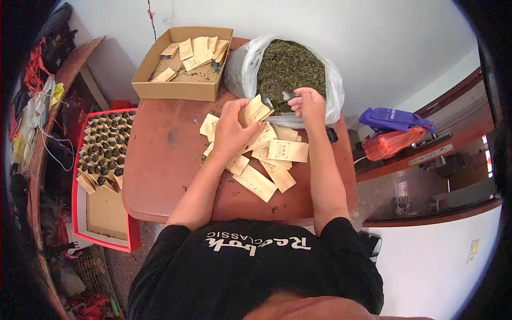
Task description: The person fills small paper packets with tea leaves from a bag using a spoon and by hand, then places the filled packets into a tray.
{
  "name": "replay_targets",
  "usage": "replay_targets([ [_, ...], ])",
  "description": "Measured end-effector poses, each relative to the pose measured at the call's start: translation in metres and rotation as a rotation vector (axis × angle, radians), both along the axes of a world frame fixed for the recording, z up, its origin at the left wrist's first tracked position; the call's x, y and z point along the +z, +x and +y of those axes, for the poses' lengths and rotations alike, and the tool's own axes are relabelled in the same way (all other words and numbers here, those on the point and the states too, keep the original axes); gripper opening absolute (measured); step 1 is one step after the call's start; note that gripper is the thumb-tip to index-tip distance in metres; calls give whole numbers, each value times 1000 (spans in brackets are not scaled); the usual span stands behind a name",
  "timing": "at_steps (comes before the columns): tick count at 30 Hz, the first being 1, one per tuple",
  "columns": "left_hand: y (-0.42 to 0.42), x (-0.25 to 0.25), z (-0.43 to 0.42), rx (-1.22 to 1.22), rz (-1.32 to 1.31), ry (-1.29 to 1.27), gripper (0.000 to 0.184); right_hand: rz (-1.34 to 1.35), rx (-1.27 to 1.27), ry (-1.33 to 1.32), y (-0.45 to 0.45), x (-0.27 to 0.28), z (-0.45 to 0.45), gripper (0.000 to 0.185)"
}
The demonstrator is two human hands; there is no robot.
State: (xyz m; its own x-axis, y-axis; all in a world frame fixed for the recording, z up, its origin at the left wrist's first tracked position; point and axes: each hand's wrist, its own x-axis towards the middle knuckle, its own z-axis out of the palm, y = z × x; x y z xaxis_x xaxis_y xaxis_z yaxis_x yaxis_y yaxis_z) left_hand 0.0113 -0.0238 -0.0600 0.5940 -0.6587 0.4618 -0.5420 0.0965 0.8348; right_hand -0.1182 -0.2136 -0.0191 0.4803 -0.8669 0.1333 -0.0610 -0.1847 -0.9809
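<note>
Paper packet (257,110), twelve o'clock, gripped in left hand (231,127); right hand (311,106) pinching shiny tool (287,96) over dried leaves (290,64), one o'clock

A hand could pass low over the counter (154,152) well front-left of the plastic bag (333,96); directly before the bag, heaped packets (288,150) obstruct, and left of it the cardboard box (178,92) raises blocking walls.
</note>
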Motion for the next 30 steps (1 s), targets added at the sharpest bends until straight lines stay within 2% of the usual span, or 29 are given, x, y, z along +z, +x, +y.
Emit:
replay_targets([
  [10, -1, 1, -1, 6, 17, 13, 52, -125, 84, 141, -24, 33, 2, 24],
  [16, -3, 4, 1, 1, 35, 6, 52, -50, 167, 103, -22, 57, 29, 24],
  [19, -4, 4, 2, 3, 34, 15, 53, 67, 151, -11, -13, 63, 54, 23],
  [26, -6, 8, 4, -14, 46, 24, 53, 278, 203, -725, -2, 60, 101, 19],
  [30, -4, 9, 5, -30, 55, 4, 52, 299, 131, -874, -8, 70, 105, 18],
])
